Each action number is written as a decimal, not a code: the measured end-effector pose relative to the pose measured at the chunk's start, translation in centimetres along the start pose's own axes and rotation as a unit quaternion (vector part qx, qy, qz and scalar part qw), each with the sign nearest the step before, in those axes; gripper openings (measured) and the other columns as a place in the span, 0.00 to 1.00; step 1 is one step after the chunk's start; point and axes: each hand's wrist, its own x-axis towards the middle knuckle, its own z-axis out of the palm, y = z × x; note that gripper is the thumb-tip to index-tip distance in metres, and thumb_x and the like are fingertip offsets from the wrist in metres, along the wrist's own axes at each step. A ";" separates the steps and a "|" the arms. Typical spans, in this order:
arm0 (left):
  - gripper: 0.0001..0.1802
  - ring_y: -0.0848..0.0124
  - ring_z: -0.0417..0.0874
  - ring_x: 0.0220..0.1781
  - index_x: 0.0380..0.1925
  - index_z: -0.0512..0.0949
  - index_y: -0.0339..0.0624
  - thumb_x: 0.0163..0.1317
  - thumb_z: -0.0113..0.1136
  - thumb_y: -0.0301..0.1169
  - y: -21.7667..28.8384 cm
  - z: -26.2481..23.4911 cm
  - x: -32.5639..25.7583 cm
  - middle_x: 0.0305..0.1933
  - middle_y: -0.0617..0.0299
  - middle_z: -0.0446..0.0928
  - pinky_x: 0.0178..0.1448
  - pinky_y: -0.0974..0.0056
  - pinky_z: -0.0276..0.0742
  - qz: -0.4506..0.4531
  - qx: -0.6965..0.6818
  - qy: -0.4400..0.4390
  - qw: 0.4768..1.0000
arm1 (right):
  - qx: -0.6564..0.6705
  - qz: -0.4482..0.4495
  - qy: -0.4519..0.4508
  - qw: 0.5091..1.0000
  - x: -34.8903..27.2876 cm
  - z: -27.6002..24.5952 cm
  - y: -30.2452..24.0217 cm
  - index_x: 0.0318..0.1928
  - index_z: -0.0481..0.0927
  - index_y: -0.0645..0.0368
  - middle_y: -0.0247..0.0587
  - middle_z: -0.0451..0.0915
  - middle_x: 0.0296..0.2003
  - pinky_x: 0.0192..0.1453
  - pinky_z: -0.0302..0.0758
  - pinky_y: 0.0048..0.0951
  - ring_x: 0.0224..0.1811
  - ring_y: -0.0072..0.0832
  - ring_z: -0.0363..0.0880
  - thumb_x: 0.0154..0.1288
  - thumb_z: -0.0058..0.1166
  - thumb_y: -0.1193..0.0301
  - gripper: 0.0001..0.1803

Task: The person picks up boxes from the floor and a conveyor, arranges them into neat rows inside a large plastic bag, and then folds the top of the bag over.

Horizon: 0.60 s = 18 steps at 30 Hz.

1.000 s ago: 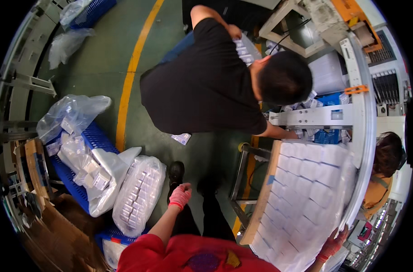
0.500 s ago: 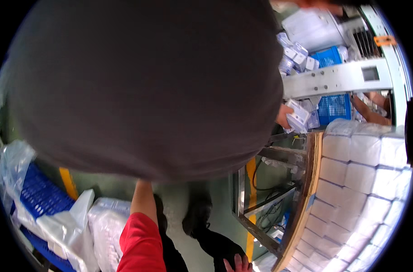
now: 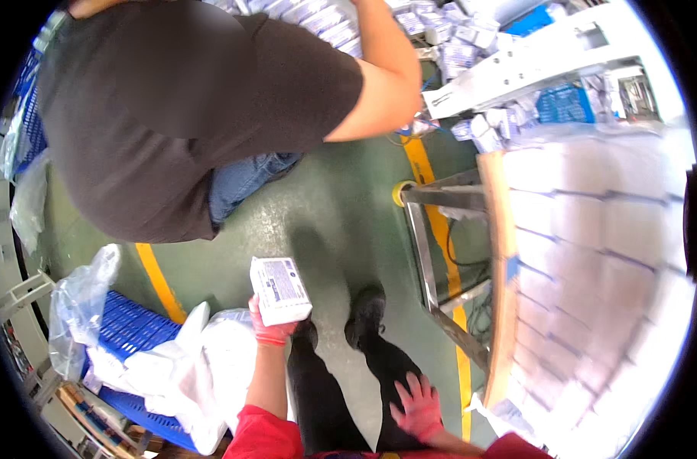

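My left hand (image 3: 270,327), in a reddish glove, grips a small white printed box (image 3: 280,291) from its near left side. The box is held above the green floor, in front of my legs. My right hand (image 3: 419,407), gloved in the same colour, hovers over or rests on my right thigh. Its fingers are spread and nothing is in them; whether it touches the leg I cannot tell. Beside my left forearm lies white plastic wrapping (image 3: 176,375) over a blue crate (image 3: 134,324).
A co-worker in a dark shirt (image 3: 180,115) bends over at the upper left. To the right, wrapped white packages (image 3: 593,237) are stacked on a wood-edged table (image 3: 503,283) with a metal frame. Small boxes (image 3: 459,53) and a blue basket (image 3: 564,104) lie beyond a white beam (image 3: 509,69).
The co-worker's dark shirt, which covered much of the view, now appears farther off to the upper left. My left hand and the box have come into sight; more of my right hand shows.
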 end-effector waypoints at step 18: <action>0.45 0.48 0.59 0.57 0.59 0.47 0.45 0.45 0.43 0.58 -5.3 33.3 -30.6 0.60 0.46 0.51 0.55 0.41 0.56 -0.247 0.329 -0.376 0.831 | 0.720 -0.154 0.176 0.653 -10.8 -32.0 -3.2 0.60 0.48 0.59 0.45 0.59 0.55 0.56 0.58 0.30 0.57 0.33 0.58 0.51 0.51 0.53 0.41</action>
